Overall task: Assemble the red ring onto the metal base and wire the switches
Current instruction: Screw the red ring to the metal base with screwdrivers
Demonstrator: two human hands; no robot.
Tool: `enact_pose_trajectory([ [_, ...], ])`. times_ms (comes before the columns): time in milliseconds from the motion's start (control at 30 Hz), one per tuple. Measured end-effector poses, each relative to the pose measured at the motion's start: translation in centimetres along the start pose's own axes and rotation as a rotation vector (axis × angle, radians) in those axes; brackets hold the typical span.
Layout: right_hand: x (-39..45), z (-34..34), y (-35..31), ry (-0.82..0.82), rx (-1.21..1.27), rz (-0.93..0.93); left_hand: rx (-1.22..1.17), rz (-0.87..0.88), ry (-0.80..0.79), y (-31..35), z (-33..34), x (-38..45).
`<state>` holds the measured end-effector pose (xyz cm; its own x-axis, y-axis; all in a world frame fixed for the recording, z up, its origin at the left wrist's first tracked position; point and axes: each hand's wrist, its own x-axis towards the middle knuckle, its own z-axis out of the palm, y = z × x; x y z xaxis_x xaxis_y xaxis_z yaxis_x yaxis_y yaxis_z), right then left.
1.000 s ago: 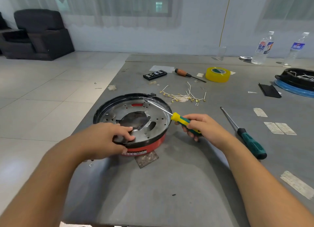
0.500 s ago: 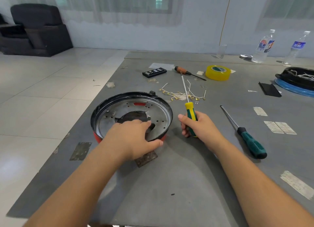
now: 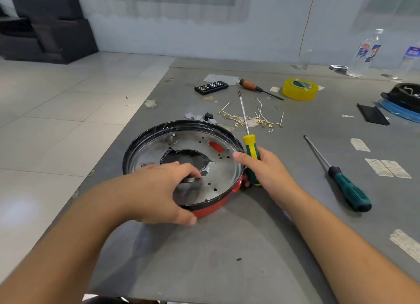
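Between the hands, red ring under metal base.

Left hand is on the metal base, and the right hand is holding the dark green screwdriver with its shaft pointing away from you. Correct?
Not quite. In the head view the right hand holds the yellow-and-green screwdriver; the dark green screwdriver lies untouched on the table. The left hand is on the metal base.
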<state>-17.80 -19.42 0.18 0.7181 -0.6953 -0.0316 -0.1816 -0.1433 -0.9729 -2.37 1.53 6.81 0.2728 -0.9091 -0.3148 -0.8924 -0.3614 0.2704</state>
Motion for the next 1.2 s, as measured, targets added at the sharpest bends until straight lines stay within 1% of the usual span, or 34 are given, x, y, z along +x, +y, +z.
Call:
enact_pose_trajectory([
  [133,-0.2,0.2,0.1,0.035,-0.117,-0.002,0.023,0.024,0.022,0.6,0.7,1.6],
  [200,-0.4,0.4,0.1,0.046,-0.133,0.012,0.060,0.033,0.016,0.6,1.2,2.0],
  [300,-0.8,0.6,-0.3,0.002,-0.009,0.069,0.151,0.043,0.033,0.3,1.9,2.1],
  [400,-0.8,0.6,-0.6,-0.018,0.088,0.208,0.186,0.047,0.056,0.1,2.4,2.1],
  [500,-0.5,0.1,-0.8,-0.029,0.286,0.347,0.200,0.062,0.081,0.0,2.5,2.2],
  [600,-0.6,-1.1,-1.2,-0.118,0.385,0.413,0.203,0.067,0.091,0.0,2.6,2.2],
  [700,-0.9,-1.9,-1.3,-0.266,0.373,0.407,0.208,0.070,0.093,0.1,2.4,2.1],
  [767,-1.0,-1.9,-1.2,-0.317,0.353,0.368,0.207,0.069,0.093,0.2,2.4,2.1],
  [967,-1.0,-1.7,-1.3,-0.264,0.341,0.362,0.191,0.047,0.050,-0.1,1.9,1.8],
  [1200,-1.1,-1.8,-1.4,-0.299,0.324,0.346,0.189,0.042,0.042,-0.2,1.7,1.9],
])
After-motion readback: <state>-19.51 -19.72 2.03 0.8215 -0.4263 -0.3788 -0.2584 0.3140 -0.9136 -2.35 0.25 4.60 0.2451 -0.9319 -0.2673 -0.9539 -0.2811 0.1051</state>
